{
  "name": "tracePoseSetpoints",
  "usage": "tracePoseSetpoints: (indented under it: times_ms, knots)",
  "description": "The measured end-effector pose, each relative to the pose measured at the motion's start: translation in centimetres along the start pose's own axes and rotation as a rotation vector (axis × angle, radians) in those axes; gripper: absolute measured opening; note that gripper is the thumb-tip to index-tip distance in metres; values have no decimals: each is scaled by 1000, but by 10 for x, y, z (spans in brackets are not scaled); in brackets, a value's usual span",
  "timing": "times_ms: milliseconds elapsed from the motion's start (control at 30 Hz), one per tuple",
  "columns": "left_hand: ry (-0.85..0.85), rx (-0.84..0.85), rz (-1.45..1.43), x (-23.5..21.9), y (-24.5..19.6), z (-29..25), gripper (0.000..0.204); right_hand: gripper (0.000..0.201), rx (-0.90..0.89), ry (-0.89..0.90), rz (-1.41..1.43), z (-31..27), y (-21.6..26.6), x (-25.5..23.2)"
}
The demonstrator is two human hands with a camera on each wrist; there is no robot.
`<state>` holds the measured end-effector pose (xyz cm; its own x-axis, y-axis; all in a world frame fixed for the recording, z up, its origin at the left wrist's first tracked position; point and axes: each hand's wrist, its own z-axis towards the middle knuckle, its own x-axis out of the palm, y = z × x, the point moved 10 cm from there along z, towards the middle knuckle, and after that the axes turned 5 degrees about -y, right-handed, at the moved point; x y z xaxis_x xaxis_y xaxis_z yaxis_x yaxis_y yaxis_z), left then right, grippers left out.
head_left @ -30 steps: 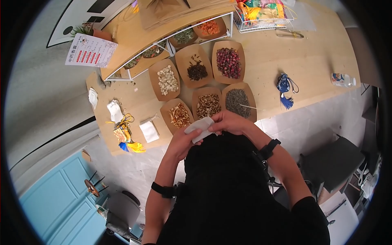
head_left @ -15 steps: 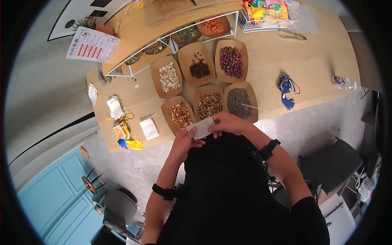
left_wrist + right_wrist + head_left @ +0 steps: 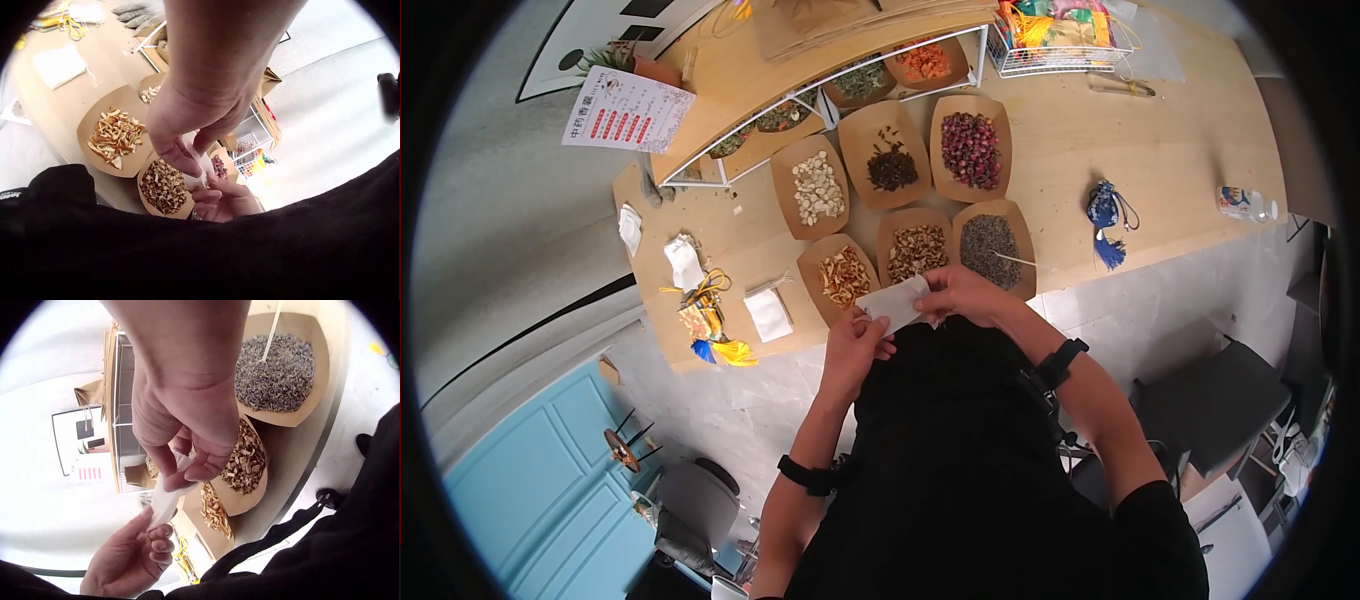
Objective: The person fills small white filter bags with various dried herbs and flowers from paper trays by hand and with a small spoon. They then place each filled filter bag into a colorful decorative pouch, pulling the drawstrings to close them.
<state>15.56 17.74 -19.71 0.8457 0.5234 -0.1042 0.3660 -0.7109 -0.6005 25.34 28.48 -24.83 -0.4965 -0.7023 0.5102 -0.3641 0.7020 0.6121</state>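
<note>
A small white fabric pouch (image 3: 894,306) stretches between both hands, close in front of the black-clothed body. My left hand (image 3: 854,350) pinches its left end between thumb and fingers. At the other end, my right hand (image 3: 960,294) pinches the pouch's corner with thumb and forefinger. In the right wrist view the pouch (image 3: 164,503) looks slim and flat, slanting between the two hands. Just beyond the hands stand paper trays of chopped brown pieces (image 3: 916,252), orange-edged dried peel strips (image 3: 844,276) and greyish-purple dried buds (image 3: 990,248) with a thin white stick in them.
Behind are trays of white pieces (image 3: 818,192), dark cloves (image 3: 891,168) and red rosebuds (image 3: 971,150). More white pouches (image 3: 768,314) and tasselled sachets (image 3: 702,318) lie left. A blue sachet (image 3: 1104,210) and plastic jar (image 3: 1245,204) stand right; a white-framed shelf (image 3: 830,95) is behind.
The left hand has drawn back slightly to the pouch's left end, so more of the white fabric shows between the hands. The right hand keeps its pinch. The head view has shifted a little.
</note>
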Motion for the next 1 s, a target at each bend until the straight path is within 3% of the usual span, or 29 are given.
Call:
tracePoseSetpoints:
  times_ms: [100, 267, 600, 1000]
  knots:
    - [-142, -16, -49, -10, -4, -1, 24, 15, 40, 13, 6, -1, 2, 4]
    - [-316, 121, 21, -30, -10, 3, 28, 15, 51, -28, 47, 6, -3, -2]
    - [-277, 158, 11, -19, -25, -4, 24, 15, 77, -113, 173, 9, -14, -15]
    - [-254, 158, -11, -16, -19, 5, 23, 19, 71, -97, 111, 6, -6, -14]
